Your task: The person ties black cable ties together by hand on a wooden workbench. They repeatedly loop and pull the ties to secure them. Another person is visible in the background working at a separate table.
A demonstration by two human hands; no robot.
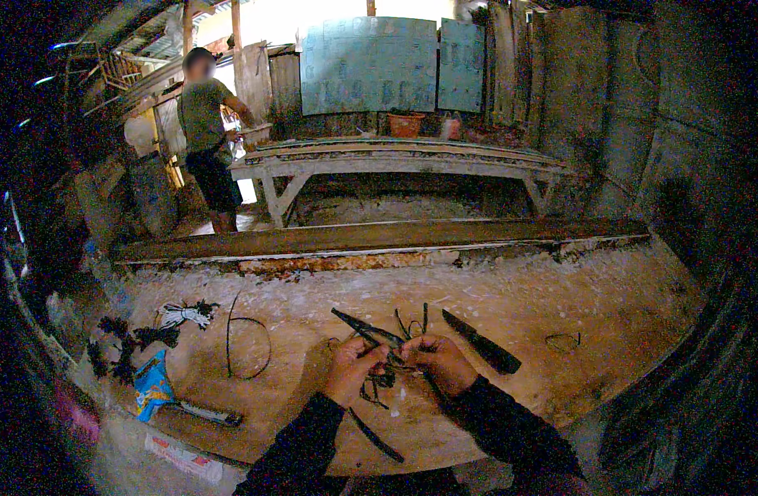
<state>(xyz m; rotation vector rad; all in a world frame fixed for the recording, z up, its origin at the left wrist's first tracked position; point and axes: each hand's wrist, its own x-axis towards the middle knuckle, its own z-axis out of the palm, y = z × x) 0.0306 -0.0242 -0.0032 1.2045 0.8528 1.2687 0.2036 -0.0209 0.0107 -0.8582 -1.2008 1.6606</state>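
Over the middle of the wooden tabletop, my two hands work close together on a bundle of dark cord (379,382). My left hand (356,370) is closed in a pinch on it, and my right hand (439,360) pinches it from the other side. Loose ends of the cord hang below the fingers and stick up beyond them. A long, dark pointed piece (358,323) reaches away from my fingers toward the upper left; its kind is unclear. Right of my right hand lies a dark, flat tapered piece (483,342), like a blade or sheath. Nearer me rests a dark strip (375,435).
On the left lie a curved dark cord (230,339), a white-and-black cord bundle (186,314), dark tangled cords (118,341), a blue packet (153,387) and a dark-handled tool (207,412). A small loop (563,340) lies right. Beyond, a person (204,124) stands beside a long bench (395,157).
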